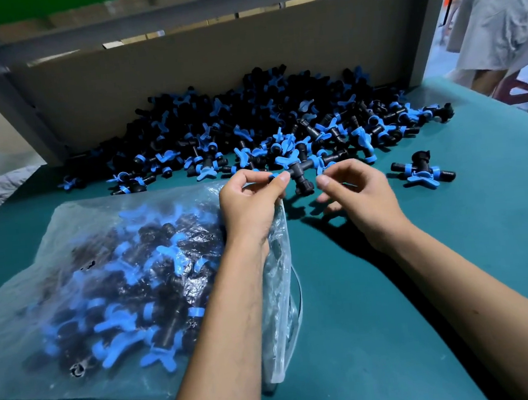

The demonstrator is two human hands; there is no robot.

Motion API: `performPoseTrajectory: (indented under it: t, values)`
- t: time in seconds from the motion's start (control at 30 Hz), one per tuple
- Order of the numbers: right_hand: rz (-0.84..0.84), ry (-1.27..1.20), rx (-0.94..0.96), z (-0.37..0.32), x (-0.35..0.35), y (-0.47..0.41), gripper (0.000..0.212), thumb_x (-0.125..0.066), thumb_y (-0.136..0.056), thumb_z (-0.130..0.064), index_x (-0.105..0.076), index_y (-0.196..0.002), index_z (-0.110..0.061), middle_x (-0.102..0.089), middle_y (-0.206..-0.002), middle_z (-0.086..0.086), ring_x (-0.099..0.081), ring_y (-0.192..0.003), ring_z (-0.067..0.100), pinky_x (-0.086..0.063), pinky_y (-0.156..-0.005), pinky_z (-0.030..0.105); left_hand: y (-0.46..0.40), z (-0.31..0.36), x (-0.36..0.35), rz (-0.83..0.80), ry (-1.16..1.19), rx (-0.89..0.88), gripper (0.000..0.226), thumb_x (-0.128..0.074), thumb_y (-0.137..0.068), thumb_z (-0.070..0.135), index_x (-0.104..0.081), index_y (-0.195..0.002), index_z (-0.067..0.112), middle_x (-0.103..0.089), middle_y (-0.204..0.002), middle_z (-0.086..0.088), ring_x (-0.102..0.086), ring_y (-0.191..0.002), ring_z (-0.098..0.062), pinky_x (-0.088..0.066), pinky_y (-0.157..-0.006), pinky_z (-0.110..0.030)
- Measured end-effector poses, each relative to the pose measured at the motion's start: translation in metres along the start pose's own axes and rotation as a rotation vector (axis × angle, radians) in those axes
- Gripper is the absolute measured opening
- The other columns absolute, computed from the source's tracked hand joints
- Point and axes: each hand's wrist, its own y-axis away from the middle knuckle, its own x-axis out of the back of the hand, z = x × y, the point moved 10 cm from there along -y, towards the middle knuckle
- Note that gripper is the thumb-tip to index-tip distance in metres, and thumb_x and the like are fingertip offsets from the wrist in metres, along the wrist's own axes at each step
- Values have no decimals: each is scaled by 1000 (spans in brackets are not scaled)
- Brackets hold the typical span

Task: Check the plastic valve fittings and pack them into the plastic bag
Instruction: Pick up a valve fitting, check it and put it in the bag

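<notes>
Lying crosswise between both hands, fitting [301,172] stem downward.

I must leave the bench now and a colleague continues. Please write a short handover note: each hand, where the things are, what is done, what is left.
Left hand: pinches one end of a black plastic tee valve fitting with blue handles, also grips the clear plastic bag mouth.
Right hand: fingers curled at the fitting's other end; contact unclear.
Done: bag on the green table is partly filled.
Left: large loose pile by the cardboard wall, plus one stray fitting at right.
</notes>
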Motion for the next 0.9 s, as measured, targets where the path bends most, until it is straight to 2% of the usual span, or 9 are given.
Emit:
performPoseTrajectory:
  t: [0.1,0.23,0.33,0.43,0.5,0.57,0.67,0.8,0.9]
  values:
    - [-115,135,64,-6,-17,5,32,-87,-80,-26,-64,-100,-16,-69,-86,9,-65,-70,18,-60,-61,31,3,1,-8,-41,-16,-24,22,-87,-78,8,-66,-81,11,-74,-71,-7,-67,-64,-15,-57,-63,-27]
    - [-11,255,94,-8,-5,3,30,-90,-76,-22,-64,-90,-14,-62,-75,-4,-55,-64,12,-54,-64,27,7,11,-19,-68,-209,-159,24,-90,-76,18,-67,-83,12,-76,-83,-11,-73,-78,-24,-61,-78,-40]
    - [-43,-57,-26,-1,-5,3,18,-77,-89,-16,-67,-94,-2,-68,-74,8,-63,-59,18,-55,-57,26,12,31,-24,-67,-397,-340,28,-91,-73,35,-70,-85,22,-73,-80,9,-68,-79,-6,-55,-74,-24]
    - [-25,-359,-186,5,0,0,24,-57,-102,-22,-67,-101,-1,-75,-87,20,-66,-59,17,-53,-54,21,16,49,-23,41,-855,-536,44,-91,-65,52,-67,-96,33,-58,-103,11,-47,-106,-13,-39,-83,-23]
    - [27,-490,-296,13,7,-1,33,-49,-106,-27,-62,-109,2,-76,-89,20,-64,-56,13,-51,-51,17,13,48,-21,68,-1064,-522,58,-94,-60,48,-62,-107,38,-42,-115,7,-32,-115,-16,-31,-90,-21]
    - [70,-580,-361,20,11,0,34,-47,-107,-29,-60,-111,2,-76,-88,21,-62,-53,11,-50,-48,16,10,42,-17,58,-1146,-455,64,-93,-63,30,-58,-116,37,-34,-117,5,-26,-116,-17,-33,-94,-23]
    - [98,-666,-386,24,12,-1,31,-45,-108,-28,-56,-115,-1,-75,-88,24,-62,-52,13,-48,-46,16,9,44,-10,65,-1080,-407,56,-73,-69,2,-57,-113,33,-35,-114,4,-32,-111,-17,-39,-86,-27]
    - [87,-647,-390,26,12,-3,32,-47,-107,-31,-57,-119,-3,-75,-91,21,-62,-55,12,-50,-48,17,7,62,5,117,-830,-431,32,-70,-76,6,-63,-101,26,-53,-107,1,-58,-84,-19,-48,-74,-30]
    - [2,-507,-267,15,8,-3,25,-65,-96,-30,-65,-111,-9,-76,-91,10,-63,-62,12,-52,-57,19,6,73,17,147,-630,-444,18,-69,-77,8,-69,-89,21,-64,-79,5,-52,-58,-4,-47,-63,-22]
